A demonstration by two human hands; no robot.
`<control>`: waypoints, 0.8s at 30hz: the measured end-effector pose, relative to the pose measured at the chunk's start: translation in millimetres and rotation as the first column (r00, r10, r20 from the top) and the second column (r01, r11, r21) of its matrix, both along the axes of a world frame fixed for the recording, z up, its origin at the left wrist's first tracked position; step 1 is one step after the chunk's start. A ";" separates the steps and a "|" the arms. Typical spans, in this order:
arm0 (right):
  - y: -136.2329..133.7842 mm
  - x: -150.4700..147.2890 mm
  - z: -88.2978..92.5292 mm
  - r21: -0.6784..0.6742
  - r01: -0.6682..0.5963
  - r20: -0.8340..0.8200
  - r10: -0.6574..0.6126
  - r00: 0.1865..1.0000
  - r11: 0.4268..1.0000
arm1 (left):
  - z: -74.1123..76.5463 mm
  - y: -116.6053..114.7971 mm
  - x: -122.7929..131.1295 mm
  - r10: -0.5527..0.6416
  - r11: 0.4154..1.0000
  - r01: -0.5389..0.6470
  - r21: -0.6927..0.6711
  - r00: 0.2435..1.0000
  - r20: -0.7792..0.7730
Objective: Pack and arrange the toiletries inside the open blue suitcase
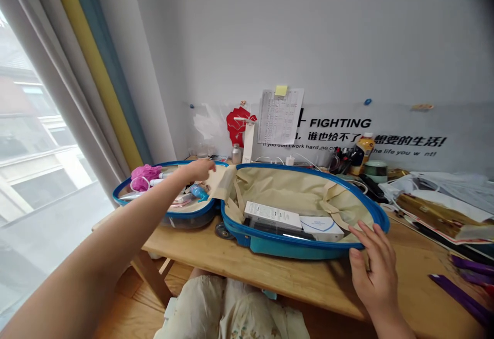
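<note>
An open blue suitcase point(301, 249) with beige lining lies spread on the table, its two halves side by side. My left hand point(199, 170) is over the left half near the beige flap point(224, 184) at the hinge. Its fingers are slightly bent and apart, with nothing visible in them. Below it are a blue bottle-like item point(198, 192) and a pink mesh bath puff point(145, 176). My right hand point(374, 267) is open, fingertips by the right rim. Inside the right half are a long white box point(273, 215), another white box point(321, 227) and a flat black item point(276, 228).
The wooden table point(301, 282) also holds an orange-yellow bottle point(362, 155), a green-lidded jar point(375, 170), a white lamp point(249, 142) and papers point(447, 187). Purple strips point(459, 298) lie at the right edge. A curtained window is on the left.
</note>
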State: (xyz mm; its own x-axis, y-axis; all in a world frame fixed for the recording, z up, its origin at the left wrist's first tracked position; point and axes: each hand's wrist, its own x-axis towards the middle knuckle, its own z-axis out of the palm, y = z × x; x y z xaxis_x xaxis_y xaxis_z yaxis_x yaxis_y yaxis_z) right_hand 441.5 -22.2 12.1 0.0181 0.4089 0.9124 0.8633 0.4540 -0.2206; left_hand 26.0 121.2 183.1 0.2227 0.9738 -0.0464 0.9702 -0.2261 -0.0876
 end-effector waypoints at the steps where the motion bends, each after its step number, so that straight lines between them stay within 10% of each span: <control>1: 0.3 -0.2 -0.2 0.002 0.001 -0.005 -0.001 1.000 1.000 | -5.7 -2.0 -17.6 0.032 0.999 -0.033 -0.026 0.998 -0.044; 14: -1.8 -1.4 1.2 -0.012 0.005 -0.011 -0.005 1.000 1.000 | -47.1 -11.9 -60.9 -0.109 0.993 0.099 -0.070 0.981 -0.158; 24: -1.5 -3.0 2.0 0.007 -0.006 -0.006 0.006 1.000 1.000 | -2.7 -5.3 -24.3 -0.081 0.989 0.065 0.136 0.990 0.114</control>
State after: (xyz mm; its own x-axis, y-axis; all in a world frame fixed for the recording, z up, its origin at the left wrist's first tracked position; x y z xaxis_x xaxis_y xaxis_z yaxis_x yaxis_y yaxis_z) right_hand 438.4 -23.7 14.1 0.0210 0.4023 0.9153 0.8594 0.4605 -0.2221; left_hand 1.8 115.9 180.4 0.2898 0.9505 0.1117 0.9567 -0.2909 -0.0063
